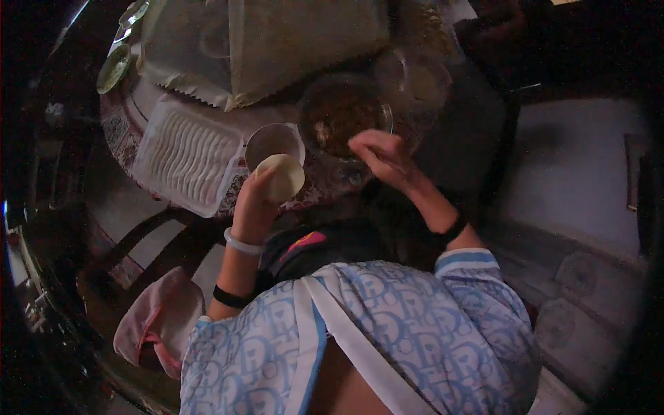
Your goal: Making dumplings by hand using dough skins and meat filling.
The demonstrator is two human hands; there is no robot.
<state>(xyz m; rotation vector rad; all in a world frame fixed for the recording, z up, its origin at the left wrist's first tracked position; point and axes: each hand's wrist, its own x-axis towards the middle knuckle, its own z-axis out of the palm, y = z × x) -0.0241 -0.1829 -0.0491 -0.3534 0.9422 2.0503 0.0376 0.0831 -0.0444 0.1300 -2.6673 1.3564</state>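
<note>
My left hand (255, 202) holds a round, pale dough wrapper (284, 179) flat across its fingers, just in front of a small round bowl (275, 142). Over the near rim of a large bowl of dark filling (345, 116) is my right hand (381, 155), its fingers curled and somewhat blurred; whether something is between them cannot be told. Left of the small bowl lies a clear plastic tray (220, 199) with a row of several thin, pale, overlapping pieces, like stacked wrappers or folded dough.
A large cover with serrated edges (306, 36) spans the table's far side. Beyond the filling bowl stands a clear container (423, 85). A green dish (114, 68) is at the far left table edge. A pink cloth (140, 321) hangs at lower left, by a dark chair (150, 244).
</note>
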